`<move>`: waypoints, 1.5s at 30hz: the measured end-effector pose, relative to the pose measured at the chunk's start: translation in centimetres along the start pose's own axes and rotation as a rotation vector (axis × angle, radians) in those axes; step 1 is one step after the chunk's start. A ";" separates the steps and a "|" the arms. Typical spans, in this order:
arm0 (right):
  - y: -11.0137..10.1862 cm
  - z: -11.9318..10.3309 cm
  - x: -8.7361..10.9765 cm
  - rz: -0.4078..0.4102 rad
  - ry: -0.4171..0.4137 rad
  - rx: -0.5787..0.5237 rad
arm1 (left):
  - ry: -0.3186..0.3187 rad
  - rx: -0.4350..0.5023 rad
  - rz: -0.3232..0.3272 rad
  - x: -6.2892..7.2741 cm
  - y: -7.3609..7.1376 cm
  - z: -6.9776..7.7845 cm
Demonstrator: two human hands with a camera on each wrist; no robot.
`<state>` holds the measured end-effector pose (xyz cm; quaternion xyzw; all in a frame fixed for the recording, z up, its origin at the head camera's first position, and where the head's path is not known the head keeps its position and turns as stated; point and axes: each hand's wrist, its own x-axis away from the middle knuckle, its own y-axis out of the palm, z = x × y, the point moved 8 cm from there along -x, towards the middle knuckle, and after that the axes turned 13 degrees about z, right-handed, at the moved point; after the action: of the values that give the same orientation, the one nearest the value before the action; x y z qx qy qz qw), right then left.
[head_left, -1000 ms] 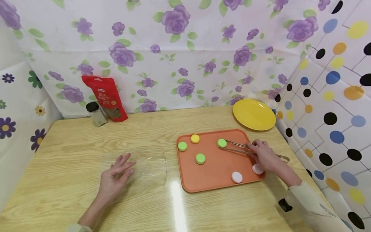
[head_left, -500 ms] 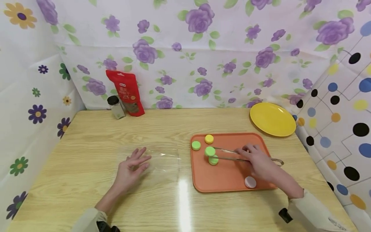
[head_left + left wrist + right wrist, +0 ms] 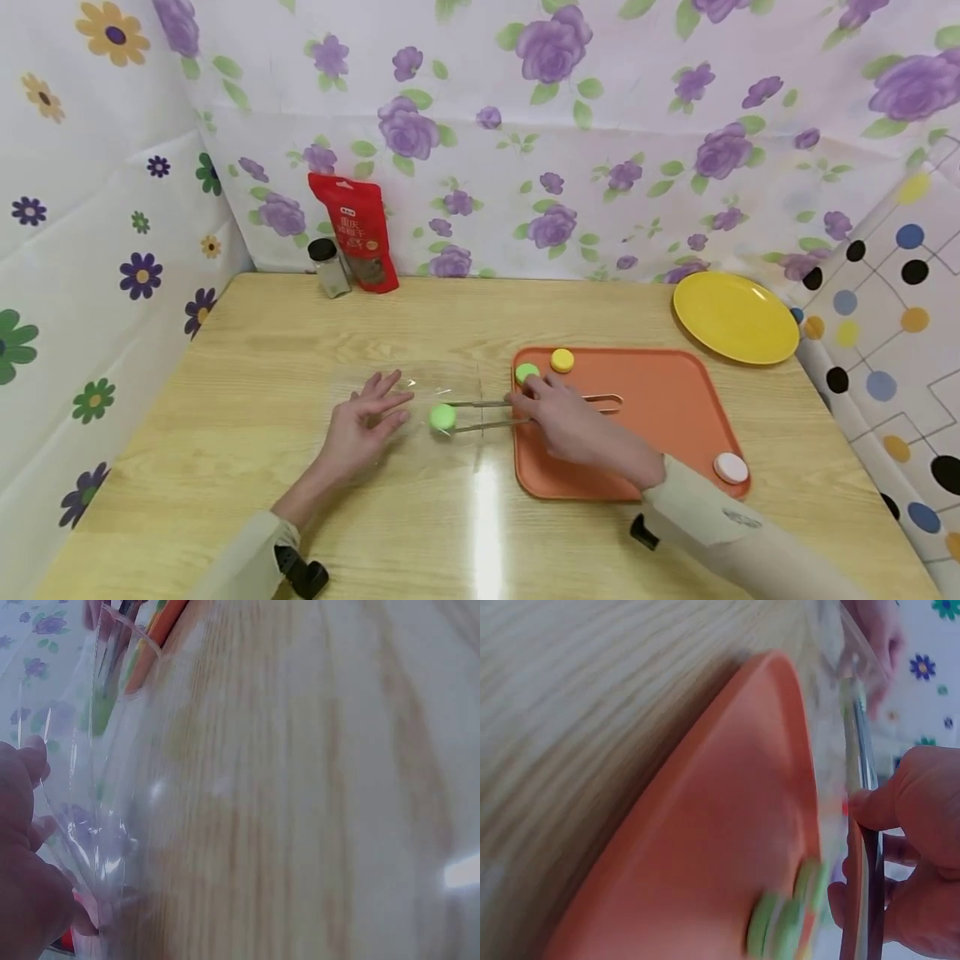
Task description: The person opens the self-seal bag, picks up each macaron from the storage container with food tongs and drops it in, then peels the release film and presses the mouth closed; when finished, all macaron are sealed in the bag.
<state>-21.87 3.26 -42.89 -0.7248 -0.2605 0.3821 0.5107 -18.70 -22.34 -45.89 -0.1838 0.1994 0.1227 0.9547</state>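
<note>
My right hand (image 3: 573, 425) grips metal tongs (image 3: 495, 423), their prongs pointing left. A green macaron (image 3: 442, 417) sits between the tips, overlapping a clear thin plastic container (image 3: 420, 450) in the head view. My left hand (image 3: 360, 425) is at the container's left part, fingers spread and relaxed; in the left wrist view its fingertips are right at the clear plastic (image 3: 105, 847). Beneath my right hand lies the orange tray (image 3: 660, 408). It bears a green macaron (image 3: 527, 372), a yellow macaron (image 3: 562, 360) and a pale pink macaron (image 3: 730, 468); another green macaron (image 3: 765, 926) shows in the right wrist view.
A yellow plate (image 3: 735, 317) lies at the back right. A red pouch (image 3: 360, 233) and a black-capped jar (image 3: 330, 268) stand at the back left. Patterned cloth walls (image 3: 480, 192) border the wooden table (image 3: 435, 533).
My right hand has carried the green macaron in the tongs leftward from the tray to the clear container. The head view has turned left. My left hand has stayed at the container.
</note>
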 end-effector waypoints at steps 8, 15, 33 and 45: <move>2.0 -2.8 -3.9 -0.017 -0.067 -0.032 | 0.010 -0.004 -0.015 -0.8 0.4 0.6; 3.2 -4.2 -5.7 -0.019 -0.146 -0.016 | 0.014 0.000 -0.003 -0.9 0.3 0.8; 3.9 -5.6 -6.7 -0.010 -0.276 -0.015 | 0.044 0.064 -0.003 -0.7 0.0 1.2; 2.8 -4.9 -5.1 0.006 -0.270 -0.002 | 0.042 0.072 -0.005 0.1 -0.1 0.7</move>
<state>-20.83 -4.24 -43.16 -0.6680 -0.3250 0.4775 0.4692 -18.39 -22.12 -45.33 -0.1524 0.2232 0.1090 0.9566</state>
